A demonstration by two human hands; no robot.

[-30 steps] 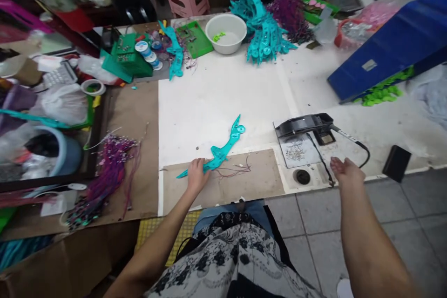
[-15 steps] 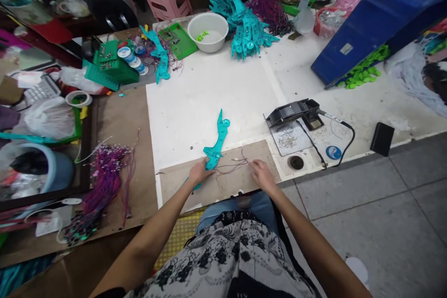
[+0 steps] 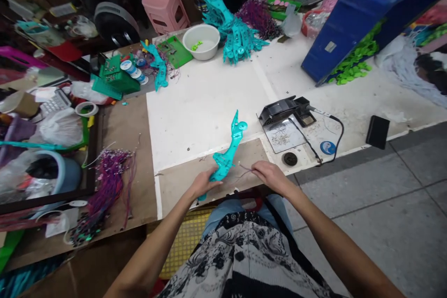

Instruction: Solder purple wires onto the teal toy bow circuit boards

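Note:
My left hand (image 3: 204, 183) is closed around the lower end of a turquoise plastic part (image 3: 228, 151), a long curved piece with a pointed tip and a round lobe at its far end. Between the fingers of my right hand (image 3: 270, 174) thin reddish-purple wires (image 3: 246, 168) are pinched. Those wires run left toward the turquoise part; whether they join it I cannot tell. Both hands are over a brown cardboard sheet (image 3: 181, 177) at the near edge of the white table (image 3: 199, 102).
Right of my hands stand a soldering iron holder (image 3: 282, 109) and a small round black tin (image 3: 290, 159). Farther back are a white bowl (image 3: 206, 51), a heap of turquoise parts (image 3: 240, 39) and a tilted blue bin (image 3: 335, 32) with green pieces. Bundled purple wires (image 3: 108, 177) lie at left.
My left hand has raised the turquoise part a little and tilted it to the right. My right hand has taken hold of the wires, which lay on the cardboard before.

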